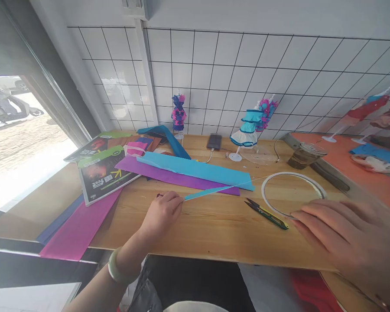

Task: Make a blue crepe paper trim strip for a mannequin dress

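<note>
My left hand (164, 210) pinches the near end of a narrow blue strip (211, 190), its fingers pressed together. A thin white tape (243, 183) runs from there along the strip and on to a large white tape roll (263, 190). My right hand (341, 234) is blurred and has its fingers closed on the near right rim of that roll; the thumb is mostly hidden. Between the hands lie yellow-and-black thread snips (267, 214), their blades pointing left. A folded blue sheet (195, 167) and a purple sheet (169, 177) lie just beyond the strip.
Magazines (105, 173) and a pink sheet (81, 225) lie at left. Small dress forms stand at the back, one in a blue ruffled dress (248, 128), another in a navy-and-pink dress (178, 115). A black power bank (214, 141) and a plastic cup (305, 156) stand near the tiled wall.
</note>
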Demonstrator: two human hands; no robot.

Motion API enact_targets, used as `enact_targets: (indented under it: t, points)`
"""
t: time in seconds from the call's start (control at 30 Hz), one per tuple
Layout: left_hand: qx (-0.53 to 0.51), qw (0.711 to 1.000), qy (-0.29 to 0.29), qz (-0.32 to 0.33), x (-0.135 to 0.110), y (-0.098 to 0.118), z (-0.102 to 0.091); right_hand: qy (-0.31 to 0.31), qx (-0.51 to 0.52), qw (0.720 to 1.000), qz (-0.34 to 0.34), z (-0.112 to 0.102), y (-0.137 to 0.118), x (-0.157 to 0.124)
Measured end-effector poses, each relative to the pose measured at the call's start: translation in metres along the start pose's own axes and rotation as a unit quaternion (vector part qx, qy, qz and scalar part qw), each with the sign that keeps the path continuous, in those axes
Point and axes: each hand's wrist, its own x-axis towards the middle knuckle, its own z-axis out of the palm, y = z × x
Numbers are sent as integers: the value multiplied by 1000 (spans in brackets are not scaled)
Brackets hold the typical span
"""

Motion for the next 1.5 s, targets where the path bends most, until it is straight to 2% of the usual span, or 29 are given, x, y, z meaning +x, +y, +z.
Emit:
enact_targets:
  t: [0.1,0.27,0.33,0.5,0.7,0.9,1.23,1.5]
  points:
    - [31,999,40,20,6,7,-1,37,-29,998,-34,2,10,-10]
    - [51,994,85,48,9,4,-1,12,10,998,53,4,4,-20]
    - [57,993,91,57,7,-1,-1,0,25,998,50,4,-3,-19]
    - [71,991,95,66,-1,-16,-1,-51,42,997,28,13,-14,-18]
    - [94,987,85,98,-4,-30,-5,-109,17,994,15,49,-20,-32]
    - [81,989,41,116,-8,-43,-3,-156,5,987,25,75,-20,-39]
    - [16,992,53,113,-9,-57,3,-171,-2,985,30,81,-12,-37]
    - [58,981,64,172,-4,-54,3,-221,-21,973,61,83,-2,-39]
